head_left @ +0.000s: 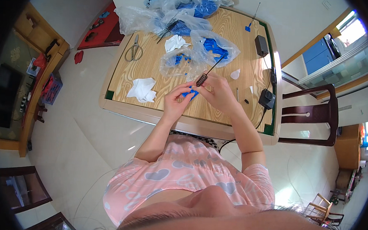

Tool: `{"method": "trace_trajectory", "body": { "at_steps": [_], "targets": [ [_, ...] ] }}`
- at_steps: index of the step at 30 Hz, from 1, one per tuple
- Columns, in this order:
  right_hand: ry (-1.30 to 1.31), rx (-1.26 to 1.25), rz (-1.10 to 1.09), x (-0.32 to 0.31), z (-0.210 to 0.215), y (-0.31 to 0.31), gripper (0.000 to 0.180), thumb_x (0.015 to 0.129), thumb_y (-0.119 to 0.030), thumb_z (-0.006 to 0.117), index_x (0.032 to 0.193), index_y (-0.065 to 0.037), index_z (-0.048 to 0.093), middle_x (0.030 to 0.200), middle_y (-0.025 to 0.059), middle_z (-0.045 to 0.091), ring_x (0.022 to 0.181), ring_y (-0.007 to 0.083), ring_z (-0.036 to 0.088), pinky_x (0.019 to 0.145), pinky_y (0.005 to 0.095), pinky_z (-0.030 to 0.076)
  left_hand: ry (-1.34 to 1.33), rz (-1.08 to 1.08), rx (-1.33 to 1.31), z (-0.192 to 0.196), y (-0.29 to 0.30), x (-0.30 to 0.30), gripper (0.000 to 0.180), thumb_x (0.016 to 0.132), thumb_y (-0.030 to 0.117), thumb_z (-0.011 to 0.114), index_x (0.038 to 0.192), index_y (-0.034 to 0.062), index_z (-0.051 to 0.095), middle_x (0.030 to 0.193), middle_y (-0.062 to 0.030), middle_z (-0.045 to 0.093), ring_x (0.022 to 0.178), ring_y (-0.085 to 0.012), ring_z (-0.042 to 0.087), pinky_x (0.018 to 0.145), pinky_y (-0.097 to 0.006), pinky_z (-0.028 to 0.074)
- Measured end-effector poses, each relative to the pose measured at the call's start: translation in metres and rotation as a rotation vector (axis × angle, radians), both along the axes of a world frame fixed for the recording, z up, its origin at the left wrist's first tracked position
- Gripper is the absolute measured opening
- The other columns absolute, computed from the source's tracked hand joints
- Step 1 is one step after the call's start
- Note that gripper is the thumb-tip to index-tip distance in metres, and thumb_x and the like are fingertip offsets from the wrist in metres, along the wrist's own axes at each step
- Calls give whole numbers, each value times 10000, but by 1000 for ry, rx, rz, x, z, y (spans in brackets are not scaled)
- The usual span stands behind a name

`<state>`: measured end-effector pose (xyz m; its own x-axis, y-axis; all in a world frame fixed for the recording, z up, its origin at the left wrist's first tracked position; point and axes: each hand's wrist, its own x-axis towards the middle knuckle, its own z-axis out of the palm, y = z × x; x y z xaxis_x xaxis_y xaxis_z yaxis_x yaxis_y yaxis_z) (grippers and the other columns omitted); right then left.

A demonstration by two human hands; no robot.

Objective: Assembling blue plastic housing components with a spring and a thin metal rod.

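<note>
Near the front edge of the table, my two hands meet. My left hand (176, 100) is closed around a small blue plastic piece (189, 92), its fingers covering part of it. My right hand (219, 92) pinches a black coil spring (201, 79) with a long straight wire end pointing up and to the right. The spring's lower end is right beside the blue piece; my fingers hide whether they join. Just beyond lies an open clear bag (176, 68) with small blue bits, and a second clear bag (216, 49) holds larger blue pieces.
A bundle of black springs (170, 26) lies among plastic bags at the back. Scissors (134, 50) and a crumpled white tissue (142, 90) are at left. A blue-based spring piece (248, 26), black adapter (261, 46), black box with cable (266, 99) and screwdriver (237, 94) are at right.
</note>
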<state>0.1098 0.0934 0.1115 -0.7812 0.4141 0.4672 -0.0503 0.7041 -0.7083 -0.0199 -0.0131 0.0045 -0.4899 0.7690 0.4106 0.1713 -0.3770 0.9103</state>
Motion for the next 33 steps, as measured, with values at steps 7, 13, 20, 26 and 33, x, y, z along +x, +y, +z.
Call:
{"method": "trace_trajectory", "body": {
  "at_steps": [7,13,20,26,33],
  "targets": [
    [12,28,27,-2,-1,-1,124,793,-84,667,813,19,600,749,134,546,690,309,547,605,373,433,22,18,8,-7,1,-2,173,809,-34,695,976,2,671,1174,-115,631,941,-113,614,710,-212,498],
    [-15,-22,13,-2,0,1,114,795,-76,663,824,17,604,752,137,550,699,310,552,612,374,440,4,-1,-11,-4,0,-1,168,806,-49,675,963,9,665,1174,-149,636,993,-156,623,745,-235,521],
    [0,-6,37,-1,2,0,99,797,-69,659,829,12,613,759,135,562,713,300,566,616,368,451,-1,10,-15,-4,0,-1,167,804,-52,676,957,12,663,1170,-144,642,977,-146,623,720,-224,508],
    [-7,-3,36,-3,-2,0,105,799,-75,656,811,13,601,744,133,555,698,306,558,605,375,439,28,22,-17,-8,0,-3,170,806,-25,702,972,-4,673,1189,-120,618,903,-100,609,703,-208,495],
    [-16,28,23,-5,-6,6,134,782,-78,667,792,26,583,726,142,546,666,314,542,599,372,431,33,44,-24,-2,0,0,147,793,-22,702,933,15,675,1149,-123,648,928,-126,625,681,-206,500]
  ]
}}
